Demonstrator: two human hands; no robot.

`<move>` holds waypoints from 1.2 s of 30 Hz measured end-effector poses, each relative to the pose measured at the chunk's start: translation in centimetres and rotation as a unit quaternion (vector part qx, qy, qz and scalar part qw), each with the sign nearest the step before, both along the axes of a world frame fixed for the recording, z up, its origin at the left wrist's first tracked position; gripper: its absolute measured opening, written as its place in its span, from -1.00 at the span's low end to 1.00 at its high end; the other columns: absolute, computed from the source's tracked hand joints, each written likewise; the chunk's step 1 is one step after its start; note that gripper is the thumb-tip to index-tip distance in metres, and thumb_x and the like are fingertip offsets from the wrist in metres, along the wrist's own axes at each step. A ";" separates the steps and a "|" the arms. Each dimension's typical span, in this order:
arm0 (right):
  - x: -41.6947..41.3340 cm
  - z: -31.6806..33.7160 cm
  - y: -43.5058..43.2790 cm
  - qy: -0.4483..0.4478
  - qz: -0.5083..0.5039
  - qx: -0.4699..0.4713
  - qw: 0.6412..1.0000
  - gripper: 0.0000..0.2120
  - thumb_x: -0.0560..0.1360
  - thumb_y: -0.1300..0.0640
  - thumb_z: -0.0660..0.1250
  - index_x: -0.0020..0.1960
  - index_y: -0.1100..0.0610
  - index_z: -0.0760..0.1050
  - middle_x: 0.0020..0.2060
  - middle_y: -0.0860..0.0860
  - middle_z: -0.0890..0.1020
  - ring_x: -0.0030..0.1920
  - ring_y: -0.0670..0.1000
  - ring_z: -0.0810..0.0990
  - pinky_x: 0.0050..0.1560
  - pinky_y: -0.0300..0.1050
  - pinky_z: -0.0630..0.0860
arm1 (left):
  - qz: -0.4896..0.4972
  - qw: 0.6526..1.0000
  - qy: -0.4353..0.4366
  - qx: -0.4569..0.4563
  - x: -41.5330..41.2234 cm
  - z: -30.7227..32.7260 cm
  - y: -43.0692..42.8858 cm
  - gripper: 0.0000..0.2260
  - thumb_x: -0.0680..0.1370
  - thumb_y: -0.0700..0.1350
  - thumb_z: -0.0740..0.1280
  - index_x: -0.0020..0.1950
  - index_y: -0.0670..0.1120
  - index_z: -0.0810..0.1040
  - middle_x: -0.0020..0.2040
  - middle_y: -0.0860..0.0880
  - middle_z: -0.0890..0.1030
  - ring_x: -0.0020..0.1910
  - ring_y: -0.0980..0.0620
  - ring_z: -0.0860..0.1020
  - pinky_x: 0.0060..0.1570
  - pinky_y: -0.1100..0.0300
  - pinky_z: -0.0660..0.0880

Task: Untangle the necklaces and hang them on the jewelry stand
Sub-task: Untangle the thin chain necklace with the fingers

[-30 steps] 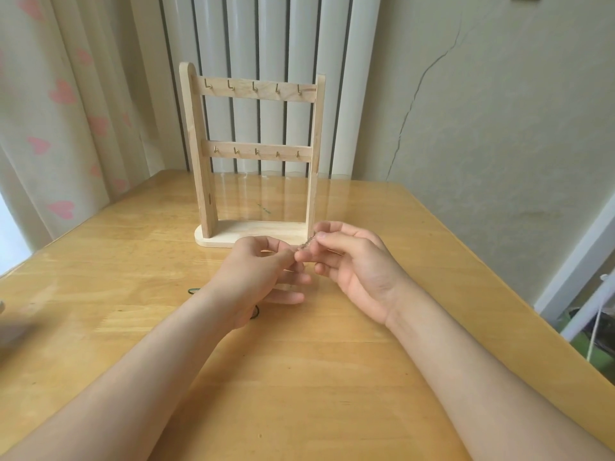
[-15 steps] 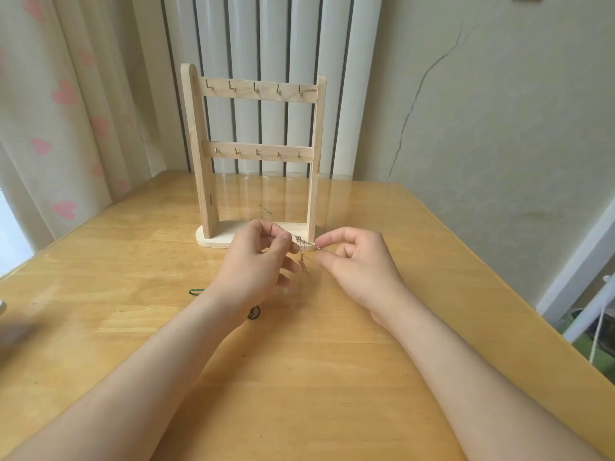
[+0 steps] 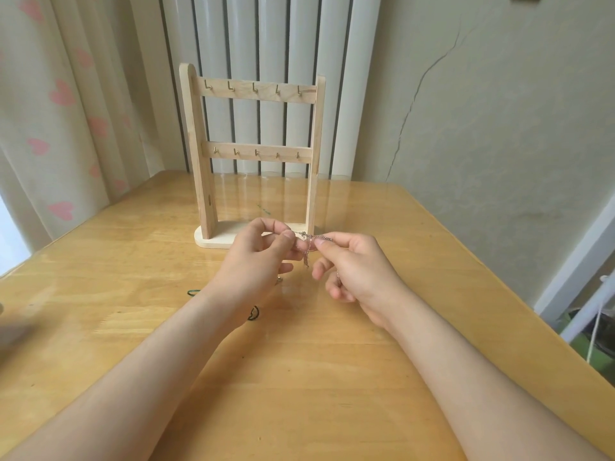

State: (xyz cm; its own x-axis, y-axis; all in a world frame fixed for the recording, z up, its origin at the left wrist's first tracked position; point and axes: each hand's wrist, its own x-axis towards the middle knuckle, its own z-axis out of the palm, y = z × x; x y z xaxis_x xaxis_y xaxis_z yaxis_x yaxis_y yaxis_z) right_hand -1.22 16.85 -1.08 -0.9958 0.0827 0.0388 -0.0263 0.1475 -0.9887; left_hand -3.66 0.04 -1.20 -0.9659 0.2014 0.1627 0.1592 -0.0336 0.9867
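**Both hands pinching, close together**

The left forearm [image 3: 149,377] enters from 7 o'clock, the right forearm [image 3: 466,377] from 5 o'clock. The left hand [image 3: 256,257] pinches a fine chain [image 3: 307,249] between thumb and forefinger. The right hand [image 3: 357,271], at its 3 o'clock, pinches the same chain, its other fingers loosely curled.

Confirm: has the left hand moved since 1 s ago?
Yes, slightly. The left hand shifted up-image toward the jewelry stand, its fingers now overlapping the base, and apart from the right hand; the necklace chain spans the gap.
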 end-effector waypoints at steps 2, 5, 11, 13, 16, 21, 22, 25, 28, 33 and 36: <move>0.1 0.1 0.0 -0.007 -0.002 -0.020 1.000 -0.80 0.71 0.09 0.31 0.18 0.19 0.63 -0.36 0.04 0.64 -0.59 -0.02 0.43 -0.58 -0.26 0.15 | -0.002 1.000 -0.004 0.005 0.0 0.0 0.0 -0.93 0.75 -0.14 0.28 0.16 -0.12 0.50 -0.06 -0.03 0.77 -0.07 0.07 0.71 0.21 -0.06 0.62; 0.1 0.1 -0.1 -0.015 -0.008 -0.046 0.999 -0.77 0.68 0.07 0.38 0.16 0.24 0.62 -0.34 0.03 0.65 -0.56 0.00 0.47 -0.60 -0.26 0.16 | 0.000 1.000 -0.005 0.004 0.0 0.0 0.1 -0.91 0.75 -0.13 0.28 0.19 -0.14 0.50 -0.06 -0.05 0.77 -0.07 0.05 0.72 0.22 -0.07 0.61; 0.0 0.1 0.2 -0.012 -0.010 -0.050 0.999 -0.76 0.66 0.03 0.38 0.11 0.20 0.69 -0.27 0.03 0.67 -0.55 -0.03 0.41 -0.57 -0.25 0.17 | -0.002 1.000 -0.004 -0.007 0.1 0.3 0.0 -0.90 0.74 -0.12 0.30 0.19 -0.14 0.52 -0.01 -0.07 0.78 0.00 -0.01 0.75 0.25 -0.07 0.62; -0.1 0.0 0.4 -0.010 -0.008 -0.061 0.998 -0.78 0.65 0.04 0.40 0.07 0.18 0.72 -0.24 0.04 0.69 -0.53 -0.03 0.39 -0.54 -0.23 0.17 | 0.001 1.000 -0.002 -0.012 0.2 0.3 0.0 -0.90 0.73 -0.11 0.32 0.18 -0.13 0.53 -0.01 -0.07 0.79 0.03 -0.04 0.76 0.26 -0.07 0.61; -0.1 0.0 0.7 -0.002 -0.002 -0.063 0.998 -0.82 0.61 0.06 0.45 0.04 0.17 0.75 -0.18 0.05 0.72 -0.50 -0.04 0.40 -0.52 -0.23 0.20 | 0.004 1.000 0.001 -0.014 0.2 0.4 0.0 -0.90 0.73 -0.11 0.33 0.18 -0.14 0.54 -0.01 -0.07 0.79 0.04 -0.03 0.76 0.28 -0.09 0.61; 0.1 -0.3 0.8 0.027 -0.013 -0.037 0.999 -0.91 0.56 0.10 0.52 -0.02 0.09 0.78 -0.20 0.00 0.74 -0.46 -0.02 0.39 -0.49 -0.29 0.30 | -0.004 1.000 0.012 -0.020 0.4 0.5 -0.1 -0.88 0.72 -0.13 0.34 0.18 -0.18 0.54 -0.02 -0.07 0.79 0.03 0.00 0.77 0.33 -0.11 0.58; 0.1 -0.3 0.8 0.037 -0.023 -0.027 0.999 -0.91 0.56 0.10 0.52 -0.01 0.09 0.78 -0.21 0.00 0.74 -0.45 -0.01 0.40 -0.48 -0.29 0.32 | -0.005 1.000 0.013 -0.022 0.4 0.5 -0.1 -0.87 0.72 -0.13 0.35 0.18 -0.18 0.54 -0.02 -0.06 0.79 0.04 0.01 0.77 0.33 -0.11 0.57; 0.0 -0.4 0.8 0.072 -0.050 0.016 0.996 -0.94 0.57 0.12 0.52 -0.03 0.08 0.77 -0.22 -0.04 0.75 -0.47 0.01 0.44 -0.44 -0.31 0.38 | -0.006 1.000 0.012 -0.023 0.4 0.5 -0.1 -0.85 0.71 -0.13 0.36 0.19 -0.19 0.55 -0.03 -0.05 0.80 0.04 0.03 0.76 0.32 -0.09 0.58; -0.4 -0.5 0.9 0.065 -0.068 0.035 0.995 -0.92 0.59 0.11 0.48 -0.02 0.11 0.74 -0.23 -0.02 0.73 -0.48 -0.02 0.47 -0.44 -0.30 0.39 | -0.003 1.000 0.002 0.003 0.2 0.4 -0.1 -0.85 0.70 -0.15 0.38 0.21 -0.20 0.55 -0.02 -0.08 0.79 0.06 0.00 0.76 0.29 -0.06 0.61; -0.5 -0.4 0.4 0.008 -0.017 0.024 1.000 -0.82 0.69 0.13 0.32 -0.06 0.14 0.58 -0.20 0.08 0.49 -0.43 -0.05 0.41 -0.53 -0.24 0.26 | -0.023 0.992 -0.046 0.117 -0.2 0.3 -0.3 -0.89 0.70 -0.20 0.36 0.22 -0.15 0.54 0.02 -0.15 0.77 0.09 -0.07 0.75 0.10 0.06 0.65; -0.4 -0.2 0.1 -0.005 -0.006 0.028 1.000 -0.79 0.69 0.14 0.29 0.02 0.27 0.60 -0.19 0.06 0.51 -0.46 -0.05 0.47 -0.54 -0.20 0.25 | -0.038 0.989 -0.051 0.131 0.1 0.6 -0.4 -0.88 0.71 -0.24 0.33 0.25 -0.13 0.54 0.12 -0.10 0.77 0.02 -0.04 0.73 -0.19 0.16 0.62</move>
